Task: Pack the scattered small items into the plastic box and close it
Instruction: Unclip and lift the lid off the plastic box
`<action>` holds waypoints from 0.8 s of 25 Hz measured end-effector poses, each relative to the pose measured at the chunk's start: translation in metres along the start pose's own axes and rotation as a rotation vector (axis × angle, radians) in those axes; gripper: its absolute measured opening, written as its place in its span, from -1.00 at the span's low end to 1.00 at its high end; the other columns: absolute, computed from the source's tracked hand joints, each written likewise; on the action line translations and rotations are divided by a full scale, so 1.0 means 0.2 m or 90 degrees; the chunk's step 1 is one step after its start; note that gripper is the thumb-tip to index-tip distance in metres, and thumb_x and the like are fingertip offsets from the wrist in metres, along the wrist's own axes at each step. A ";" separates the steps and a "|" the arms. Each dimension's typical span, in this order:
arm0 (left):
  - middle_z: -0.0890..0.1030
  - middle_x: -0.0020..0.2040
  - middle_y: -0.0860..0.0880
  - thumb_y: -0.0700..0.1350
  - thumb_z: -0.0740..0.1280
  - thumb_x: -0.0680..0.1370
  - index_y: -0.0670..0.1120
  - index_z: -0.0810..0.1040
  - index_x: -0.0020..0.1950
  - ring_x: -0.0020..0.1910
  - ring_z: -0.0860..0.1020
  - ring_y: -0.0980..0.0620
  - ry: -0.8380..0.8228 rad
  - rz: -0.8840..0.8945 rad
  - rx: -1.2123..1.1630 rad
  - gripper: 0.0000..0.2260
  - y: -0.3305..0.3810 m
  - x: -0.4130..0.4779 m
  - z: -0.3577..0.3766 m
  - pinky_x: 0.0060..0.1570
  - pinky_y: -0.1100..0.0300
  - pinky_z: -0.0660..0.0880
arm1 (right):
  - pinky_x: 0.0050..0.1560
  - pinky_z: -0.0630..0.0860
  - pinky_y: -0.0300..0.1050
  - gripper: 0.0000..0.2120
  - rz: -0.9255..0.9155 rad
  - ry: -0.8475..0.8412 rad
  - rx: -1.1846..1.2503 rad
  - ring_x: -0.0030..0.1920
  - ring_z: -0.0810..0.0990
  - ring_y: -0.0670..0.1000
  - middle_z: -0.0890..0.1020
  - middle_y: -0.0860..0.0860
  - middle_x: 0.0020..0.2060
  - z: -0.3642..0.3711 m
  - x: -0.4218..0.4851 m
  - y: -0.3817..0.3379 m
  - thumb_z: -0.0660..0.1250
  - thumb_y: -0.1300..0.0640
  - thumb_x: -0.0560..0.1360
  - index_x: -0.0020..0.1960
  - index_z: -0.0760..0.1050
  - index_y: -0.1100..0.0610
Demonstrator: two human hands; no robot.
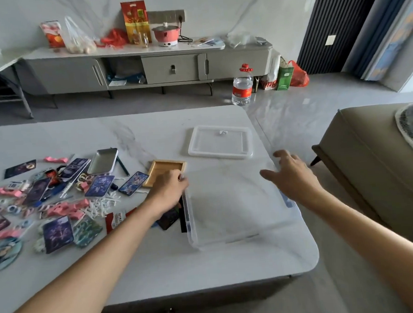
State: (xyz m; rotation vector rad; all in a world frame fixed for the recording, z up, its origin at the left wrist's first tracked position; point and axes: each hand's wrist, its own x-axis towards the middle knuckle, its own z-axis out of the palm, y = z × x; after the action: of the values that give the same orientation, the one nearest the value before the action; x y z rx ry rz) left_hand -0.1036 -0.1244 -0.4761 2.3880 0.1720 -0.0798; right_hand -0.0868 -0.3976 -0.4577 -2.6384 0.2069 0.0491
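Left hand (pixel 169 190) curls its fingers over the left rim of the plastic box (pixel 228 215); right hand (pixel 291 175) is spread loose at the right rim, gripping nothing

The clear box stands uncovered near the right corner of the white table (pixel 159 268), small items (pixel 66 206) scattered well to its left, a wooden tray (pixel 167 168) just beyond the left hand, the lid (pixel 220 142) lying flat farther back

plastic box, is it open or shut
Open: the plastic box has no lid on it; the lid lies flat on the table beyond it.
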 end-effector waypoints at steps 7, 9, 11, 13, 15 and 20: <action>0.47 -0.31 -0.09 -0.16 0.26 0.56 -0.15 0.43 -0.21 -0.41 0.54 -0.07 0.052 -0.068 -0.096 -0.84 -0.07 -0.55 -0.41 -0.36 0.01 0.62 | -0.01 0.56 0.10 -0.58 -0.066 -0.025 0.114 -0.09 0.61 0.24 0.64 0.19 -0.06 -0.08 -0.54 -0.20 0.19 0.15 0.52 0.37 0.32 0.01; 0.57 -0.30 -0.06 -0.10 0.33 0.55 -0.11 0.46 -0.21 -0.45 0.55 0.06 0.049 -0.069 -0.008 -0.83 -0.14 -0.70 -0.54 -0.50 0.21 0.52 | -0.02 0.54 0.12 -0.61 -0.117 -0.029 0.102 -0.09 0.58 0.26 0.64 0.21 -0.10 -0.05 -0.64 -0.31 0.15 0.16 0.52 0.35 0.34 -0.01; 0.63 -0.27 -0.04 -0.02 0.36 0.55 -0.07 0.54 -0.18 -0.42 0.57 0.11 0.072 -0.033 0.154 -0.83 -0.23 -0.77 -0.65 -0.54 0.31 0.38 | -0.02 0.51 0.14 -0.63 -0.181 -0.016 0.089 -0.06 0.56 0.28 0.64 0.24 -0.10 0.01 -0.70 -0.44 0.12 0.18 0.53 0.33 0.35 0.03; 0.63 -0.27 0.00 -0.04 0.33 0.58 -0.09 0.61 -0.10 -0.46 0.52 0.16 0.091 -0.002 0.225 -0.85 -0.32 -0.77 -0.73 -0.57 0.38 0.30 | -0.03 0.50 0.12 -0.68 -0.224 -0.017 0.097 -0.04 0.57 0.28 0.64 0.23 -0.09 0.10 -0.70 -0.58 0.12 0.20 0.53 0.26 0.41 0.08; 0.52 -0.42 0.10 -0.07 0.33 0.59 -0.07 0.64 -0.09 -0.59 0.38 0.29 0.103 0.002 0.220 -0.86 -0.49 -0.69 -0.81 -0.63 0.43 0.22 | -0.05 0.52 0.10 -0.78 -0.227 -0.033 0.128 -0.06 0.57 0.27 0.64 0.20 -0.12 0.24 -0.61 -0.76 0.16 0.19 0.52 0.11 0.49 0.10; 0.61 -0.36 0.03 -0.11 0.35 0.58 -0.11 0.68 -0.11 -0.48 0.48 0.10 0.154 -0.087 0.128 -0.86 -1.02 -0.36 -1.07 -0.57 0.40 0.29 | -0.29 0.46 -0.18 -0.68 -0.143 -0.124 0.431 -0.10 0.59 -0.01 0.61 -0.02 -0.04 0.66 -0.24 -1.29 0.30 -0.04 0.51 0.24 0.49 -0.02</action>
State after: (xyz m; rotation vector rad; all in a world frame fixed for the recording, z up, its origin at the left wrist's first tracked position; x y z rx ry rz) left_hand -0.2033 0.1629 -0.4487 2.5801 0.4598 0.1347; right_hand -0.0930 -0.1034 -0.4492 -1.9506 -0.1249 0.1344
